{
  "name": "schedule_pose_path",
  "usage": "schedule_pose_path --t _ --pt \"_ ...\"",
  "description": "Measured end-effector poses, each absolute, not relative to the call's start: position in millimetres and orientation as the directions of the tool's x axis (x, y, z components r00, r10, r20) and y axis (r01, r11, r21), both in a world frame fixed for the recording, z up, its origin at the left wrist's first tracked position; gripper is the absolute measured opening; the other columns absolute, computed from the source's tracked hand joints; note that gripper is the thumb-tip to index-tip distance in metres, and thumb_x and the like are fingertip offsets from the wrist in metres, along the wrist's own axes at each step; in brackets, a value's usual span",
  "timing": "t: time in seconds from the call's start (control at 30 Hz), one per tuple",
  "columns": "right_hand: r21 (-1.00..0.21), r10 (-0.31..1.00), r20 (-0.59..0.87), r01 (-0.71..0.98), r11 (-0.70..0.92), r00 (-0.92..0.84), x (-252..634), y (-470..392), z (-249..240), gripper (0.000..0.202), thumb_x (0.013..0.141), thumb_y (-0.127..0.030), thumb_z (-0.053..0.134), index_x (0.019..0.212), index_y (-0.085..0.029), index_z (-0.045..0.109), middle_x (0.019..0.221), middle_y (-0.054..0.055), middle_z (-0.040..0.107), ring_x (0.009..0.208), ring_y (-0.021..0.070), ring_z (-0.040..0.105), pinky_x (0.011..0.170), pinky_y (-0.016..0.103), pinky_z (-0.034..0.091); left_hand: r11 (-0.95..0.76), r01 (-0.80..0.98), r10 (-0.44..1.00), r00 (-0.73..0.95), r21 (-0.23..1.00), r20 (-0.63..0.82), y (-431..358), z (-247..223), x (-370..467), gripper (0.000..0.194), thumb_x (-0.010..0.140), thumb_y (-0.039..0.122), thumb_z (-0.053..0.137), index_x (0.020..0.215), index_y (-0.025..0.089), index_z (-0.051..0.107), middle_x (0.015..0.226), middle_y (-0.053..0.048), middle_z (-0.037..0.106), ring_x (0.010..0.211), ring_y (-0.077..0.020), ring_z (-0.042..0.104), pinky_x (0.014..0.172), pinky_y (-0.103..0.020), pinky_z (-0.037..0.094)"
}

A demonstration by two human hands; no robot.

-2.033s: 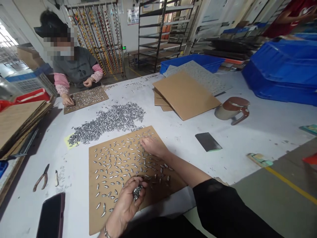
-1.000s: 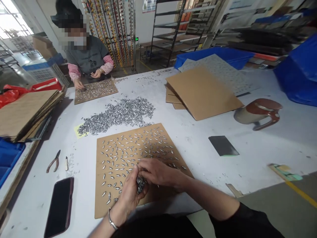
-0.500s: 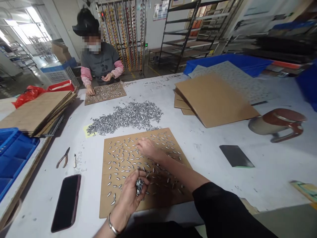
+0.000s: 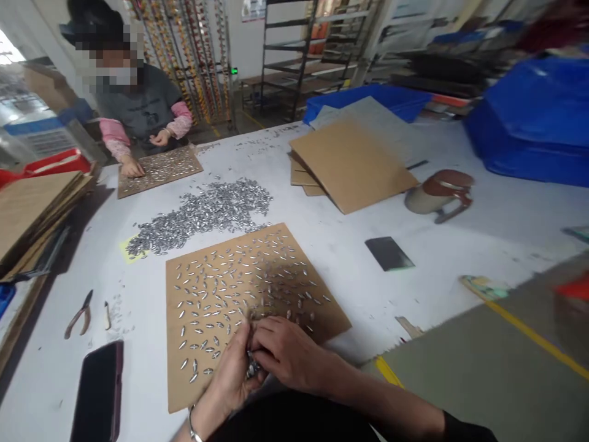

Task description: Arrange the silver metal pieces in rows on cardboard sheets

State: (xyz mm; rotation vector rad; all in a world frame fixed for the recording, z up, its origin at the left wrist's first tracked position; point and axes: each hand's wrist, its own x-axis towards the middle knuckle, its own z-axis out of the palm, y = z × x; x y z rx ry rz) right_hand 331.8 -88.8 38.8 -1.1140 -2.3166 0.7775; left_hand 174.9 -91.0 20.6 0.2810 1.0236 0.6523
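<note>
A brown board [image 4: 177, 319] lies on the white table, with many small silver pointed pieces [image 4: 209, 325] spread over it in loose rows. Above its near edge, my left hand [image 4: 232, 368] is cupped round a cluster of silver pieces [image 4: 253, 366]. My right hand [image 4: 285, 353] touches it from the right, fingers bent over the cluster; whether a piece sits between those fingertips is hidden. Beyond the board lies a large heap of the same pieces [image 4: 211, 205], its left end on a yellow paper [image 4: 130, 252].
Pliers [image 4: 80, 316], a small tool [image 4: 107, 315] and a phone [image 4: 97, 393] lie left. To the right are stacked boards [image 4: 354, 162], a dark square [image 4: 389, 253] and a lidded mug [image 4: 437, 193]. Across the table, a person [image 4: 142, 107] touches another piece-covered board [image 4: 161, 169].
My right hand has come back from the middle of the board to my left hand. The view has turned to the right, so the table's things appear further left.
</note>
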Motion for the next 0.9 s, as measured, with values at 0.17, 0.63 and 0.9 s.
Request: schedule_pose_path --t 0.17,0.63,0.9 --pt "-0.757 0.952 0.136 0.591 0.278 -0.273 346 -114 37 0.007 0.095 -0.020 0.055 0.092 -0.020 0.062 0.088 0.003 0.068 0.081 0.0162 0.063 0.079 0.028 0.048 0.912 -0.333 0.387 0.504 0.239 -0.772 -88 15 183 0.030 0.089 0.043 0.072 0.091 0.015 0.063 0.061 0.002 0.058 0.045 -0.0090 0.056 0.034 -0.014 0.032" --pt "-0.501 0.971 -0.115 0.832 -0.238 0.208 445 -120 -8 0.013 0.097 -0.020 0.055 0.093 -0.019 0.068 0.095 0.007 0.072 0.087 0.0191 0.066 0.076 0.029 0.044 0.803 -0.101 0.527 0.579 0.587 -0.622 -107 18 192 0.039 0.080 0.046 0.082 0.095 0.012 0.069 0.070 0.000 0.057 0.044 -0.0016 0.039 0.038 -0.016 0.016" --pt "-0.575 0.957 -0.092 0.770 -0.275 0.274 437 -122 -11 0.007 0.095 -0.021 0.059 0.096 -0.018 0.065 0.090 0.006 0.071 0.083 0.0194 0.066 0.076 0.029 0.047 0.781 -0.079 0.550 0.557 0.619 -0.622 -111 21 197 0.052 0.078 0.044 0.081 0.117 0.012 0.067 0.078 -0.004 0.062 0.050 -0.0052 0.046 0.042 -0.019 0.022"
